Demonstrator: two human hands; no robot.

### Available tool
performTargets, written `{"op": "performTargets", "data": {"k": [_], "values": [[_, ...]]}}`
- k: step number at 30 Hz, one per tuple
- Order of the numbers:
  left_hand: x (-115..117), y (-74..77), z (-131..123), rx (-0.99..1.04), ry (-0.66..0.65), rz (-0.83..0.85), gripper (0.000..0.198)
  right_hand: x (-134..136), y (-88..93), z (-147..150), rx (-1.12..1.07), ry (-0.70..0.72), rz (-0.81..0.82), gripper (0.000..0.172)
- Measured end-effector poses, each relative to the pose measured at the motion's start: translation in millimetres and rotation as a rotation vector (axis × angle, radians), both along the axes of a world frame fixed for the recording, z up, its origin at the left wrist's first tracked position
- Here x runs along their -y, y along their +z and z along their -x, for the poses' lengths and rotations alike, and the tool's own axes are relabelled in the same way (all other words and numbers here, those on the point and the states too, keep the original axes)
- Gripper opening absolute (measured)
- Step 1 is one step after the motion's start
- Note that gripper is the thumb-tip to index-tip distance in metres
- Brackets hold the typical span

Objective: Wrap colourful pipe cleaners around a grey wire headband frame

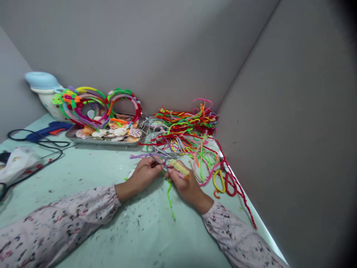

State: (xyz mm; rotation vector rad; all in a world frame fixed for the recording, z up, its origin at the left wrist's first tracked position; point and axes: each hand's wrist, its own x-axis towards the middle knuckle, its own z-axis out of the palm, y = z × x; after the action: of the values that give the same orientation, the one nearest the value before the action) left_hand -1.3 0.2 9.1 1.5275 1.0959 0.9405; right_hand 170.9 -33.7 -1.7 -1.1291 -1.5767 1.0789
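Note:
My left hand (147,173) and my right hand (185,182) meet above the middle of the table, fingers pinched close together. Between them runs a purple pipe cleaner (145,155), whose loose end sticks out to the left past my left hand. My right fingertips also pinch near its bent part. A yellow fuzzy piece (179,167) with an orange tip lies across my right hand's fingers. From beneath the fingertips a green pipe cleaner (169,199) hangs toward the table; where its upper end is fixed is hidden. A whitish round piece shows partly behind my left hand.
A metal tray (103,142) holds shell-like pieces, with fuzzy headbands (83,108) on it. Behind my hands lie heaped pipe cleaners (189,121) and grey wires. Scissors (223,181) rest at right. A blue glue gun (47,131), its black cord and a lidded container (46,91) are left.

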Motion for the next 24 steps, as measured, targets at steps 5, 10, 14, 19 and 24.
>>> {"op": "performTargets", "data": {"k": [5,10,14,19,24], "values": [[0.4,-0.8,0.4,-0.049,-0.01,-0.027,0.015,-5.6,-9.2,0.7,-0.107,-0.008,0.086,0.014],[-1.9,-5.6,0.4,-0.033,-0.017,-0.033,0.018,-5.0,-5.5,-0.7,-0.067,0.015,0.047,0.014],[-1.5,-4.7,-0.4,-0.028,-0.001,-0.001,0.018,-5.3,-7.5,-0.1,-0.066,0.018,0.051,0.015],[1.4,3.9,-2.3,-0.038,-0.003,0.059,0.012,-3.2,-5.4,-0.3,-0.029,0.018,0.019,0.014],[0.2,0.8,-1.0,-0.025,0.02,0.092,0.013,0.7,2.3,-2.1,0.09,0.035,-0.058,0.012]]}}
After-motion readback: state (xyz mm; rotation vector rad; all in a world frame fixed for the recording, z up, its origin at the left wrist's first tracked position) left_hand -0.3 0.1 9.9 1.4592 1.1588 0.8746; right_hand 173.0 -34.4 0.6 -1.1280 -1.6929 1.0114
